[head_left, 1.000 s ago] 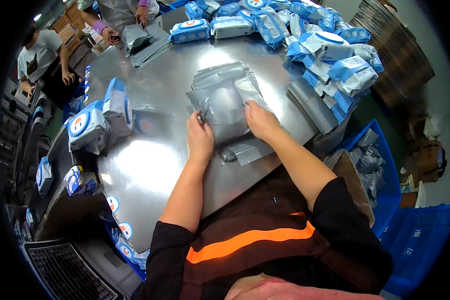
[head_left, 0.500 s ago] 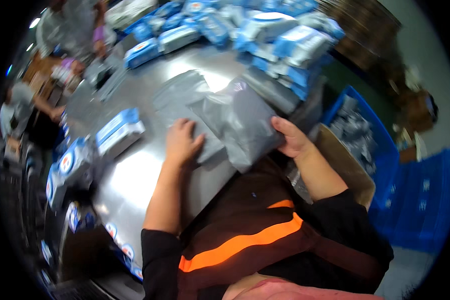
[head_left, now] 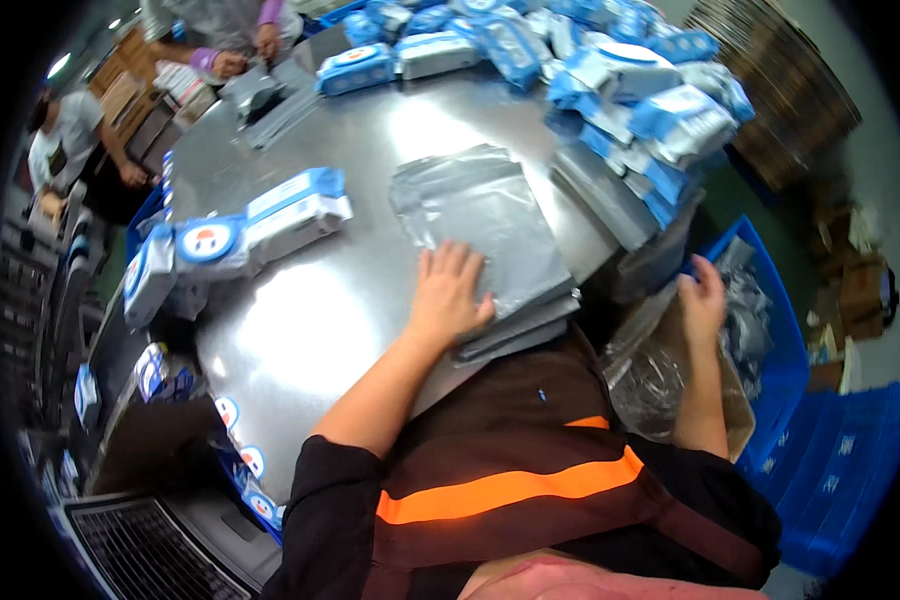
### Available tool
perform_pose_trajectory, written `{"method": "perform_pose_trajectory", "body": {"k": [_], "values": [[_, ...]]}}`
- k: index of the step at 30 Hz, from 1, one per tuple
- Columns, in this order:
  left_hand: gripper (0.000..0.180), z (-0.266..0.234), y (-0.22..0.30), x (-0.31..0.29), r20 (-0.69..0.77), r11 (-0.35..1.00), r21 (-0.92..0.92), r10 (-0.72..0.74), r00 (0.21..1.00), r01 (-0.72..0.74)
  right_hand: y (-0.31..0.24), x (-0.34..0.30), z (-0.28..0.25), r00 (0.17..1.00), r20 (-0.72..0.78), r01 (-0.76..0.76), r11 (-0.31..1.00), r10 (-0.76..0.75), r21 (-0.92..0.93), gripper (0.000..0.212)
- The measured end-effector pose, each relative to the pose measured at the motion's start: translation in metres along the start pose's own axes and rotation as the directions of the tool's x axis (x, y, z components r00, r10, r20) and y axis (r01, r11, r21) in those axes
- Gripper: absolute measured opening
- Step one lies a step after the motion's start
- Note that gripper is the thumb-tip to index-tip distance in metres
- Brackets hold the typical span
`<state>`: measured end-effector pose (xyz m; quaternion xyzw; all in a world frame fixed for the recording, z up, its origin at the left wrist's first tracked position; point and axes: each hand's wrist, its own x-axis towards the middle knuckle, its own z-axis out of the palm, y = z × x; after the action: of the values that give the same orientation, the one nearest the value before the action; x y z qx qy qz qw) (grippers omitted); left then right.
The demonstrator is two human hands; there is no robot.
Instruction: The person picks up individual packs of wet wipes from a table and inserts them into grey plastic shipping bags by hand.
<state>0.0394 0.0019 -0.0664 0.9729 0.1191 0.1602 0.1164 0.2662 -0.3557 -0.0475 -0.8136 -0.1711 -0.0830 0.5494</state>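
My left hand [head_left: 448,295] lies flat with its fingers spread on a stack of grey plastic mailing bags [head_left: 500,230] at the near side of the metal table [head_left: 370,290]. Over to the right, past the table's edge, my right hand [head_left: 705,300] is raised above a cardboard box [head_left: 738,415] lined with clear plastic [head_left: 650,390]. Its fingers are loosely bent and a little apart, and I see nothing between them. Right beside it stands a blue bin [head_left: 792,345] with crumpled grey packages [head_left: 745,310] inside.
Blue-and-white wipes packs [head_left: 620,75] are heaped at the far right. More packs [head_left: 295,215] stand in a row at left. A rolled grey bag bundle [head_left: 602,195] lies at the right edge. Co-workers' hands [head_left: 232,62] are at the far left. Blue crates [head_left: 850,470] stand at right.
The loose grey bag has left my right hand and the stack. That hand has moved right, off the table toward the blue bin. My left hand stays on the bags; the view has shifted.
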Motion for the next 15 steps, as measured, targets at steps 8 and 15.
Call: {"method": "perform_pose_trajectory", "body": {"k": [8,15], "values": [[0.097,-0.019,-0.003,-0.007,0.020,0.996,-0.079,-0.040,0.999,0.042,-0.240,-0.001,0.323,0.347,0.637,0.727,0.627,-0.688,0.281,0.072],[0.102,-0.030,-0.008,-0.002,0.131,0.981,-0.193,0.010,0.991,0.016,-0.259,0.009,0.472,0.174,0.877,0.858,0.506,-0.448,0.089,0.105]]}}
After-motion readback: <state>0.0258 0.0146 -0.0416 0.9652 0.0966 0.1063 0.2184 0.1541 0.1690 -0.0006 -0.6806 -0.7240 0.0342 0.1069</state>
